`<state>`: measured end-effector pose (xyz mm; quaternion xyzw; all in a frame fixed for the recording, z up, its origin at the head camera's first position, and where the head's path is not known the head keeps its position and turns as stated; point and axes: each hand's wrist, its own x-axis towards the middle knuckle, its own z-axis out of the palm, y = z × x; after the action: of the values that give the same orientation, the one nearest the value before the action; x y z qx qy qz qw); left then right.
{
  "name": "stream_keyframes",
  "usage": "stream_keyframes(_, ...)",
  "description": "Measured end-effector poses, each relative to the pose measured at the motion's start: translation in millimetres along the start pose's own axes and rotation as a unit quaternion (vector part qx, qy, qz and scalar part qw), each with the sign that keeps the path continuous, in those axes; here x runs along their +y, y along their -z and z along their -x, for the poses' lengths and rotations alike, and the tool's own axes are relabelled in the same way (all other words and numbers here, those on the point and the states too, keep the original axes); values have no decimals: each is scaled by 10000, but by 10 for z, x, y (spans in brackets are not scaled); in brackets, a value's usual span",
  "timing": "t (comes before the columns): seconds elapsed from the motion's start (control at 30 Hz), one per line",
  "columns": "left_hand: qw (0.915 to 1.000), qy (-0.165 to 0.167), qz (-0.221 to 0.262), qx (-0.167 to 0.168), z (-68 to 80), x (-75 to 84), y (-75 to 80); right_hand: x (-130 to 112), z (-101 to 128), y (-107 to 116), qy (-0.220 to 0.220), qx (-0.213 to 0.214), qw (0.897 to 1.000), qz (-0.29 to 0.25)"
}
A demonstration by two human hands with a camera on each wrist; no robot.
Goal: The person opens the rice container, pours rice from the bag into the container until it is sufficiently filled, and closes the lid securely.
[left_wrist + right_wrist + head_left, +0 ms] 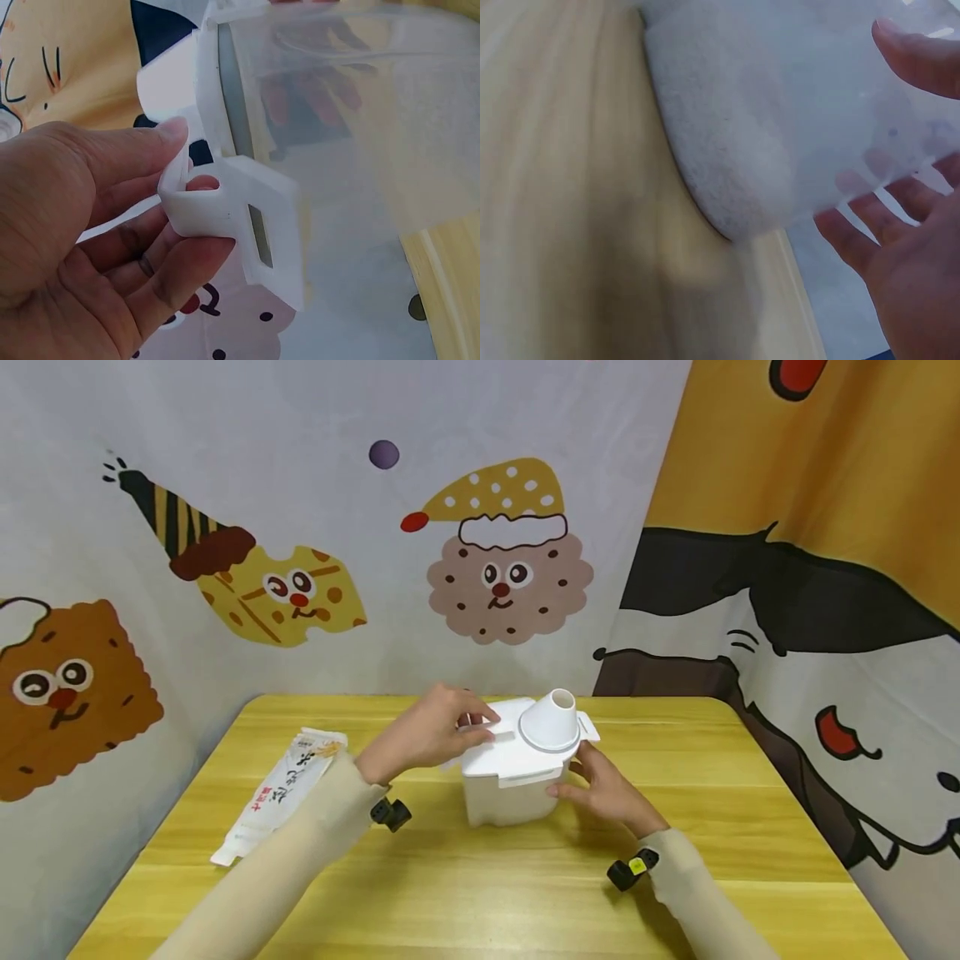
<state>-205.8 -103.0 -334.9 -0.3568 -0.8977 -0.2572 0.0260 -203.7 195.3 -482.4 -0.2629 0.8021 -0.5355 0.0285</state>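
Observation:
A translucent white plastic container (510,802) stands on the table, topped by a white lid (486,758) with a cone-shaped spout (546,725). My left hand (427,732) comes over the lid from the left. In the left wrist view its thumb and fingers pinch the white looped handle (199,214) of the lid. On the other side, my right hand (609,789) holds the container's wall, thumb on the near face and fingers round the back. Pale, grainy contents (712,142) show through the lower wall in the right wrist view.
A white printed packet (281,797) lies flat to the left, beside my left forearm. Behind the wooden table (480,902) hangs a cartoon-patterned curtain (315,410), close to the table's far edge. Each wrist carries a small black camera (391,815).

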Motion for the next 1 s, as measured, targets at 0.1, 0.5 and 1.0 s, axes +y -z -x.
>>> stream_keyframes(0.1, 10000, -10, 42, 14, -6, 50, -8, 41, -53, 66, 194, -286, 9993, -124)
stream_keyframes(0.5, 9999, -110, -47, 62, 7, 102, -13, -3, -72, 123, 93, -260, 9994, -220)
stream_keyframes(1.0, 9994, 93, 295, -139, 84, 38, 60, -171, 52, -236, -245, 1190, 9926, 24)
